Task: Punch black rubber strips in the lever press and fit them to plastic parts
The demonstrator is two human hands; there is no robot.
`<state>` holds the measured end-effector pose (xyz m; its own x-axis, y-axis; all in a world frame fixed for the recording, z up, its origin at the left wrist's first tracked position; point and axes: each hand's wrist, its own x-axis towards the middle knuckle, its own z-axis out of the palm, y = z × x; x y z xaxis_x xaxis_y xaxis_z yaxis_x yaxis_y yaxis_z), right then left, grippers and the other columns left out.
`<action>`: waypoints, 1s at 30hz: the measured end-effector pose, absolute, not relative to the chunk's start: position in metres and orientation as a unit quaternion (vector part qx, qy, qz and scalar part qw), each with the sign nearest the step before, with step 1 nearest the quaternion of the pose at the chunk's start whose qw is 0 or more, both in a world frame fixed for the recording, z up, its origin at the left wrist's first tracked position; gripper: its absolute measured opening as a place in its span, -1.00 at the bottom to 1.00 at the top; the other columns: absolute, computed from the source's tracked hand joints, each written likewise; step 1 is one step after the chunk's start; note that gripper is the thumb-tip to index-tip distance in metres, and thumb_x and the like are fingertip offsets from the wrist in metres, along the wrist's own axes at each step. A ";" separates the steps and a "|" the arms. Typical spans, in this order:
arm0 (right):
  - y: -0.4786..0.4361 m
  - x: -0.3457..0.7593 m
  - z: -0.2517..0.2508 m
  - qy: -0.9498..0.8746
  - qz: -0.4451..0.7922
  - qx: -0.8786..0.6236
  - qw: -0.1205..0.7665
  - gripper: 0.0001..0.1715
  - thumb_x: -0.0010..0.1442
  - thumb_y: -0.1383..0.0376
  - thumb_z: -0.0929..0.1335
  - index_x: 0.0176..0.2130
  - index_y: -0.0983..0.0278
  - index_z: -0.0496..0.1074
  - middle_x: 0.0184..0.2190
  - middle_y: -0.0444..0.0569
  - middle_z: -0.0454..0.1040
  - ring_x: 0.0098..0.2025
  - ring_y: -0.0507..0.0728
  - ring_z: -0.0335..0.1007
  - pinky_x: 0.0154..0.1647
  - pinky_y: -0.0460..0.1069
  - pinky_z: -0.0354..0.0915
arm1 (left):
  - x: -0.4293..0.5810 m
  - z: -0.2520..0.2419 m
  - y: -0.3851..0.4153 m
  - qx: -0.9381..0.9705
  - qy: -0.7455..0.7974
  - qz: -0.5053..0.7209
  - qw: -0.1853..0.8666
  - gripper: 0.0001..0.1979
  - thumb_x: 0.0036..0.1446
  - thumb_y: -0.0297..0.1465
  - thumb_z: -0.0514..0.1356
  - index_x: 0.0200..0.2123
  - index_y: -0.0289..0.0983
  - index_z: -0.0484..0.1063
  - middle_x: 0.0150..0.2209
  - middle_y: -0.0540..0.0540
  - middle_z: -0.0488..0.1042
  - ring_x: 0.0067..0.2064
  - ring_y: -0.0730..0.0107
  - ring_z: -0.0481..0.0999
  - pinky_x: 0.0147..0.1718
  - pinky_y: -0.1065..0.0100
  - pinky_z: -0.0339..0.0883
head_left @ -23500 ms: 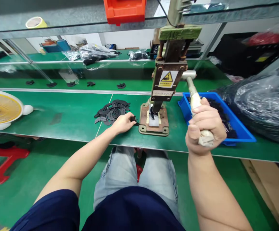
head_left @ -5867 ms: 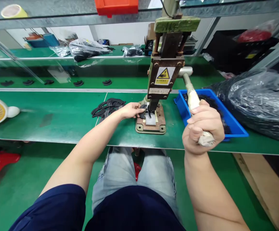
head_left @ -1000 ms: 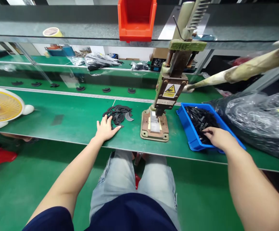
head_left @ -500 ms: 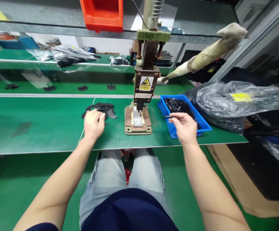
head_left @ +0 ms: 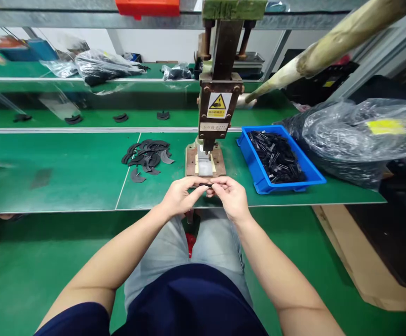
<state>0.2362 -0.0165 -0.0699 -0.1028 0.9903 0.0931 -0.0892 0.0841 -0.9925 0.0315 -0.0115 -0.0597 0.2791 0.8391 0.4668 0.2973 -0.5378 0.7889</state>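
My left hand (head_left: 184,195) and my right hand (head_left: 230,193) meet in front of the hand press (head_left: 214,107). Between their fingertips is a small black part (head_left: 206,185), mostly covered by the fingers; I cannot tell whether it is one piece or two put together. Both hands are closed in a pinch on it. Just behind them lies the press base (head_left: 190,161), with a pale metal fixture (head_left: 205,167) under the ram. Left of the press is a loose pile of curved black plastic pieces (head_left: 150,154). A blue bin (head_left: 264,184) of small black parts (head_left: 276,156) stands to the right.
The press's long lever (head_left: 308,60) slants up to the right. Plastic-wrapped bundles (head_left: 357,135) lie beside the bin. Several curved black pieces (head_left: 121,118) sit spaced along the green strip behind the bench. A red-orange bin (head_left: 147,7) is on the shelf above.
My left hand has come from the curved-piece pile and my right hand from the blue bin with a small black part. They now meet before the press. The view has tipped downward.
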 end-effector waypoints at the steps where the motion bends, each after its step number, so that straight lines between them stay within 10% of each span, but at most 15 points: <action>1: -0.020 0.236 -0.072 -0.533 0.521 -0.427 0.512 -0.51 0.27 -0.10 0.55 -0.05 0.22 0.62 -0.29 -0.03 0.68 -0.29 0.14 0.65 -0.17 0.08 0.68 | 0.031 -0.063 -0.014 0.732 0.389 0.471 0.300 -0.79 0.43 -0.29 0.32 0.02 -0.20 0.69 -0.06 -0.13 0.76 -0.06 0.26 0.75 -0.01 0.28 0.62; 16: -0.039 0.242 -0.082 -0.699 0.327 -0.405 0.491 -0.77 0.43 0.26 0.46 0.06 0.11 0.65 -0.06 -0.08 0.72 -0.06 0.11 0.70 0.06 0.03 0.61 | 0.019 -0.076 -0.040 0.715 0.391 0.489 0.310 -0.80 0.36 -0.29 0.39 0.00 -0.19 0.70 -0.05 -0.15 0.76 -0.04 0.23 0.75 0.04 0.24 0.62; 25: -0.025 0.244 -0.065 -0.808 0.265 -0.291 0.438 -0.66 0.48 0.38 0.36 0.14 0.10 0.61 0.05 -0.04 0.69 0.10 0.12 0.66 0.17 0.10 0.60 | 0.021 -0.069 -0.031 0.552 0.389 0.397 0.622 -0.67 0.29 -0.12 0.44 -0.26 -0.24 0.48 -0.35 -0.02 0.58 -0.34 0.42 0.56 -0.29 0.37 0.49; 30: -0.006 0.259 -0.039 -0.824 0.196 -0.312 0.429 -0.66 0.47 0.34 0.39 0.18 0.14 0.57 0.08 0.01 0.67 0.13 0.16 0.63 0.21 0.15 0.59 | 0.020 -0.075 0.004 0.550 0.373 0.430 0.611 -0.57 0.16 -0.12 0.53 -0.06 -0.25 0.56 -0.29 -0.04 0.58 -0.28 0.41 0.59 -0.22 0.35 0.51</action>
<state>0.2589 -0.0062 -0.0394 -0.4366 0.6829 0.5857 0.3458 0.7284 -0.5916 0.0201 0.0036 -0.0746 0.3514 0.9361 0.0175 -0.1158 0.0250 0.9930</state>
